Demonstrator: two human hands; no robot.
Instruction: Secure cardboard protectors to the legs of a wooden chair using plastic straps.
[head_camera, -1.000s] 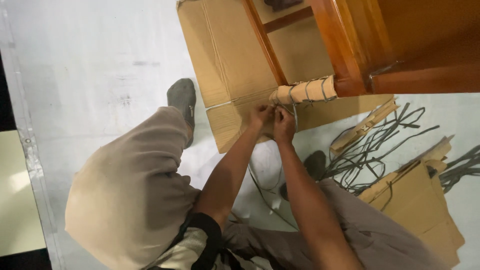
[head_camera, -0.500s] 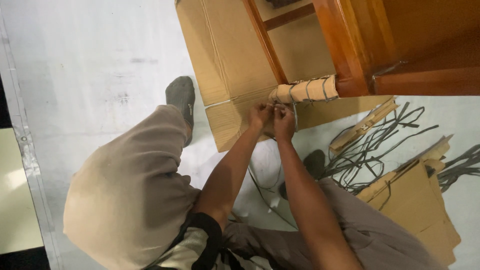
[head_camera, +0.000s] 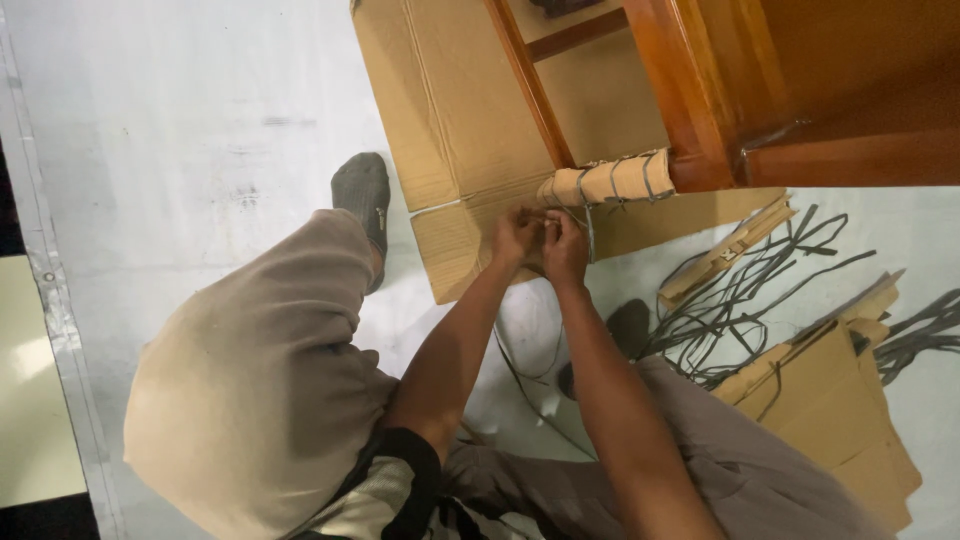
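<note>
A wooden furniture leg (head_camera: 690, 110) lies over flattened cardboard (head_camera: 450, 120), and its end is wrapped in a cardboard sleeve (head_camera: 608, 182) bound by grey straps. My left hand (head_camera: 516, 236) and my right hand (head_camera: 566, 248) meet just below the sleeve's left end. Both pinch a thin grey strap (head_camera: 588, 232) that hangs from the sleeve. The fingertips hide how the strap is held between them.
A tangle of loose grey straps (head_camera: 760, 290) lies on the floor to the right, beside folded cardboard pieces (head_camera: 830, 390) and a cardboard strip (head_camera: 725, 252). My bent knee (head_camera: 250, 380) and socked foot (head_camera: 362, 195) are at left. More strap trails below my hands.
Both hands stay at the sleeve's end with only slight finger movement. The view has shifted a little.
</note>
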